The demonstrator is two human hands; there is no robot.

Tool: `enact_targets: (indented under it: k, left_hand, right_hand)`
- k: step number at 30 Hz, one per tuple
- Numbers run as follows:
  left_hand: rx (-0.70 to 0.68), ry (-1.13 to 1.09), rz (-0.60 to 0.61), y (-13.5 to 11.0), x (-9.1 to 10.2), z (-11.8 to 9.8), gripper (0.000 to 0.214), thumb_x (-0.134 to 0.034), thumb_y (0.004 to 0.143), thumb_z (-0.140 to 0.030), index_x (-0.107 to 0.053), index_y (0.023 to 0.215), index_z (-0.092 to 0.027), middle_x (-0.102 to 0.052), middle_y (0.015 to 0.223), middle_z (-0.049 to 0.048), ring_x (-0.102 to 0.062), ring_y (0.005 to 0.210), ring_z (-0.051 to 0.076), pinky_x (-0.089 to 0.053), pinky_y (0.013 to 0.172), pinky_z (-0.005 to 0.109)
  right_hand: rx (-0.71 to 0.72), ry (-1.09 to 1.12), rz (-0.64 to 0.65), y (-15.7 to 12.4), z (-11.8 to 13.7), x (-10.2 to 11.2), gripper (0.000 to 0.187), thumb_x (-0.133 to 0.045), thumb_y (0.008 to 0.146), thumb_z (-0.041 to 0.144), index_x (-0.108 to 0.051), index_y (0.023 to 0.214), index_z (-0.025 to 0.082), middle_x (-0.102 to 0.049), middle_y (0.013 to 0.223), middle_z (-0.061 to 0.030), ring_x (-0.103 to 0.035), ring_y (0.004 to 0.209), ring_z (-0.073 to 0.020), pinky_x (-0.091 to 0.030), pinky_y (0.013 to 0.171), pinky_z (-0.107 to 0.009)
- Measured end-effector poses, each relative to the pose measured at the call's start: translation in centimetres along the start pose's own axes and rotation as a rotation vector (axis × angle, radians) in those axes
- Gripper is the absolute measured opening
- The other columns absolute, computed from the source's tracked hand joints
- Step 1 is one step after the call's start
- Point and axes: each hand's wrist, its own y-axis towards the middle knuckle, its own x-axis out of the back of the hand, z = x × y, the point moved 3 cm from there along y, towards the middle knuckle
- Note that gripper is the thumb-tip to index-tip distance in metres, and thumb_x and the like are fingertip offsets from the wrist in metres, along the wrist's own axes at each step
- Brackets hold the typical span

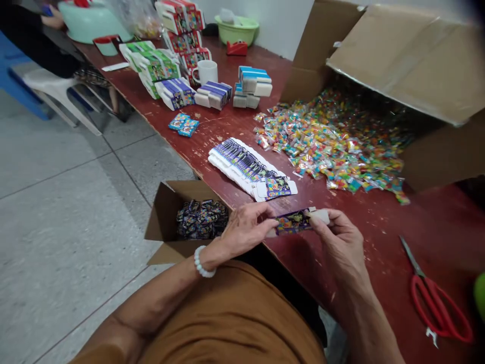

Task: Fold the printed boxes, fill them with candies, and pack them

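Observation:
Between my hands is a small purple printed candy box (294, 221), with white flaps sticking out at its ends. My left hand (248, 228), with a pale bead bracelet on the wrist, grips the box's left end. At the other end, my right hand (337, 235) pinches the box by a white flap. Just beyond lies a fanned row of flat purple boxes (246, 164) on the red table (379, 217). A heap of small wrapped candies (326, 139) spreads from a large tipped carton (401, 60) behind.
Red-handled scissors (432, 298) lie at the right. An open carton (162, 212) of small dark packets stands left, below the table edge. Stacked boxes (159, 65), a white mug (207, 72) and a green basin (237, 31) stand farther back. A person (38, 43) sits far left.

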Motion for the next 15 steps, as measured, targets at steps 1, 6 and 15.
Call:
enact_targets:
  k: [1, 6, 15]
  left_hand:
    - [0.063, -0.19, 0.078, -0.4, -0.1, 0.2, 0.013, -0.065, 0.086, -0.032, -0.069, 0.088, -0.02, -0.068, 0.08, 0.0015, -0.061, 0.075, 0.019, -0.045, 0.069, 0.029]
    - [0.337, -0.965, 0.708, -2.5, -1.3, -0.8, 0.04, -0.082, 0.068, -0.04, -0.072, 0.099, -0.017, -0.074, 0.098, 0.0065, -0.066, 0.084, 0.019, -0.049, 0.077, 0.029]
    - [0.365, -1.08, 0.515, -3.1, -2.2, -0.5, 0.019, -0.08, 0.062, -0.026, -0.073, 0.075, -0.013, -0.072, 0.066, 0.0063, -0.065, 0.058, 0.015, -0.052, 0.06, 0.024]
  right_hand:
    - [-0.032, 0.041, 0.015, -0.4, 0.2, -0.1, 0.03, -0.08, 0.079, 0.042, -0.067, 0.097, 0.021, -0.07, 0.087, -0.0031, -0.062, 0.076, -0.0172, -0.051, 0.071, -0.03]
    - [-0.068, 0.116, 0.243, -2.1, 1.8, -2.5, 0.024, -0.072, 0.087, 0.042, -0.067, 0.103, 0.023, -0.07, 0.086, -0.0025, -0.063, 0.074, -0.0171, -0.052, 0.066, -0.028]
    - [-0.067, 0.302, 0.443, -3.0, 2.8, -4.5, 0.053, -0.071, 0.088, 0.044, -0.05, 0.135, 0.034, -0.064, 0.111, -0.0027, -0.066, 0.078, -0.0146, -0.056, 0.064, -0.026]
